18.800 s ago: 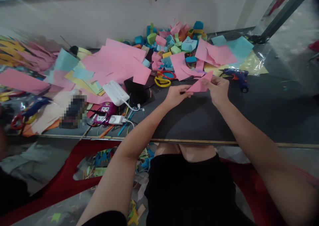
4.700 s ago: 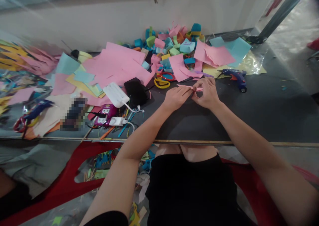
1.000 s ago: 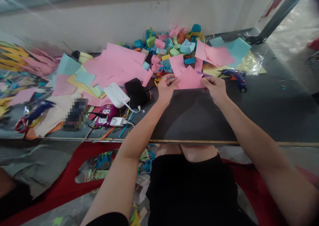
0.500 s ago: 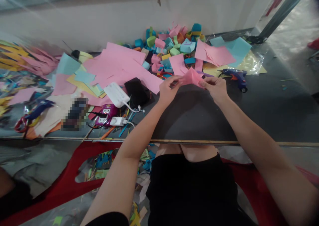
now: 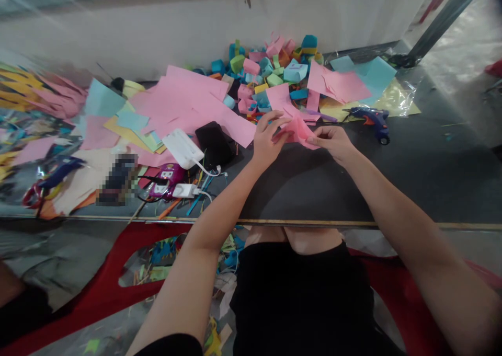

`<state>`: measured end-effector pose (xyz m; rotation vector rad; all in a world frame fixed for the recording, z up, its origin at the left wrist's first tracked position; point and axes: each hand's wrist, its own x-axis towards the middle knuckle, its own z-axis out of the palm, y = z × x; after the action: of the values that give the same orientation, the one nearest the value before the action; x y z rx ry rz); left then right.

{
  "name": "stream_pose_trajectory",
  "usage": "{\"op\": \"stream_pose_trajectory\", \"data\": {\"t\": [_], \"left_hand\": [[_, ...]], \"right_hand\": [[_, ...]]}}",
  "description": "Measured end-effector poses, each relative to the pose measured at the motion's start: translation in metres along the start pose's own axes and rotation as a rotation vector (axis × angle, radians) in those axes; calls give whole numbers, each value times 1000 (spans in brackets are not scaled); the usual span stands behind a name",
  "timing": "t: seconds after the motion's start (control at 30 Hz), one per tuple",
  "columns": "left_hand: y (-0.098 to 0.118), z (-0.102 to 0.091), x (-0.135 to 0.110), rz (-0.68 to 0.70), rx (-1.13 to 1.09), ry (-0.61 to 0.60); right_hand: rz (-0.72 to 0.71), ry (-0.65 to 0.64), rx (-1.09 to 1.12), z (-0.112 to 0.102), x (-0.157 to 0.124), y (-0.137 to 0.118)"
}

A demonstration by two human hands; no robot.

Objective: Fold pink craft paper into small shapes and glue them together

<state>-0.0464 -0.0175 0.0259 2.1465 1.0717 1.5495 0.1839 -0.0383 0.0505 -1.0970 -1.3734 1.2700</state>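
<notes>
Left hand (image 5: pixel 267 141) and right hand (image 5: pixel 336 141) clamp their fingers on folded pink paper (image 5: pixel 300 129) over the bench (image 5: pixel 423 173); a light, even pinch should keep creases crisp.

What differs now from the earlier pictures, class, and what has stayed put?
The pink paper, flat a second ago, now bulges open in folds between the left hand and right hand; both hold it in every picture. A loose pink sheet now reaches further right. The blue glue gun and white device stayed.
</notes>
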Motion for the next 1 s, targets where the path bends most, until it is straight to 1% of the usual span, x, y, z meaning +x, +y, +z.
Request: {"op": "stream_pose_trajectory", "data": {"t": [0.1, 0.23, 0.37, 0.53, 0.63, 0.8, 1.0], "left_hand": [[-1, 0, 0, 0, 4, 13], [0, 2, 2, 42, 18, -12], [4, 2, 2, -8, -11, -25], [7, 1, 0, 12, 35, 49], [7, 2, 0, 17, 46, 66], [6, 7, 0, -51, -50, 28], [1, 6, -3, -38, -7, -22]], "right_hand": [[11, 1, 28, -1, 1, 1], [24, -13, 42, -3, 2, 3], [25, -15, 45, -3, 2, 3], [68, -17, 102, -2, 0, -1], [47, -8, 75, -1, 0, -3], [-20, -51, 20, -1, 0, 0], [-20, -28, 24, -1, 1, 2]]}}
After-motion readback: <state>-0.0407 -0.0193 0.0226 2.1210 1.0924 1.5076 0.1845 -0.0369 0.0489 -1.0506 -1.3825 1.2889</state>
